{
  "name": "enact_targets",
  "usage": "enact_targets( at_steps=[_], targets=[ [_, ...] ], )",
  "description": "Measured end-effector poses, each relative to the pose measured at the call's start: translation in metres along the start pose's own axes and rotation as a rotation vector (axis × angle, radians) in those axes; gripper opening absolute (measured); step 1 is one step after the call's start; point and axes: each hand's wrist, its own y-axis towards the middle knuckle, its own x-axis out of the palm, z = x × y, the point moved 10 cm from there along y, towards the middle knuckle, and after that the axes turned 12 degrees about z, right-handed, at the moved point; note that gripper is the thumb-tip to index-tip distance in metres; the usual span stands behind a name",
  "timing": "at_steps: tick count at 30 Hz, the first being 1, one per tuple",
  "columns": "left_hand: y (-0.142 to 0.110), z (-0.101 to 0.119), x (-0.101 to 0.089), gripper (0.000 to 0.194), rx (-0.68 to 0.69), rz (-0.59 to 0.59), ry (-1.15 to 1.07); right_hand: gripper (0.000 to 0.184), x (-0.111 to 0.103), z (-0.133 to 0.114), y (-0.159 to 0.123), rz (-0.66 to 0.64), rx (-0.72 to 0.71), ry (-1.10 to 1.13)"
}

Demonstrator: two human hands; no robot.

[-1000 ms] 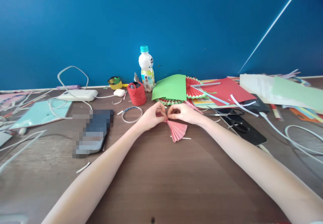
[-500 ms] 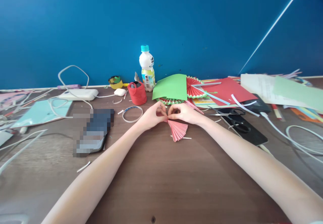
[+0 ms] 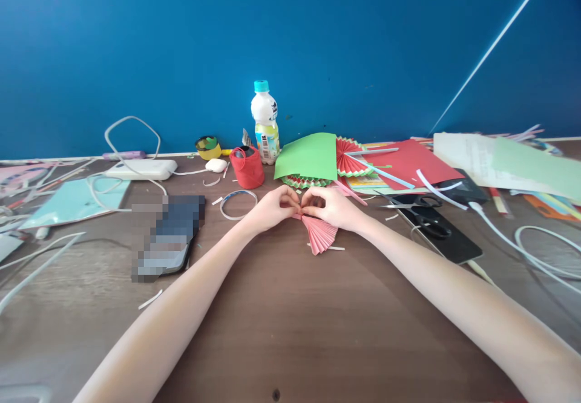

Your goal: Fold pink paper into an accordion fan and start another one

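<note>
A pink pleated paper fan (image 3: 320, 235) spreads downward from the pinch of my two hands, its folds opening toward me. My left hand (image 3: 276, 208) is closed at the narrow end of the fan, thumb and forefinger pressed together. From the other side my right hand (image 3: 330, 207) pinches the same narrow end, and the fingertips of both hands nearly meet. The fingers cover the gathered tip. Under the fan's lower edge lies a thin pale paper strip (image 3: 336, 248).
Behind my hands are a green paper sheet (image 3: 308, 156), a red pleated rosette (image 3: 348, 153) and a bottle (image 3: 265, 124). Scissors (image 3: 415, 204) rest across a dark phone (image 3: 449, 239) on the right. A tape ring (image 3: 238, 216) and a blurred phone (image 3: 175, 233) lie left.
My right hand has turned slightly and its fingers have curled lower over the fan's narrow end. The fan itself stays in almost the same place.
</note>
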Motion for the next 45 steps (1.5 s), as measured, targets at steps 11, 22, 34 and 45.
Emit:
enact_targets(
  at_steps=[11,22,34,45],
  targets=[
    [-0.0003,0.0005,0.0024,0.024,0.040,-0.026,0.020,0.006,-0.0012,-0.0092,-0.0069,0.058,-0.127,-0.029],
    [-0.0010,0.0009,0.0005,0.024,0.010,-0.009,0.004,0.006,-0.0024,-0.0071,-0.0078,0.072,-0.113,0.003],
    [-0.0005,0.0018,0.0005,0.023,0.051,-0.018,0.030,0.005,0.0000,-0.0041,-0.0081,0.062,-0.094,0.031],
    [-0.0013,0.0025,0.0026,0.024,0.088,-0.048,0.052,0.005,0.0008,-0.0032,-0.0078,0.060,-0.076,0.038]
  ],
)
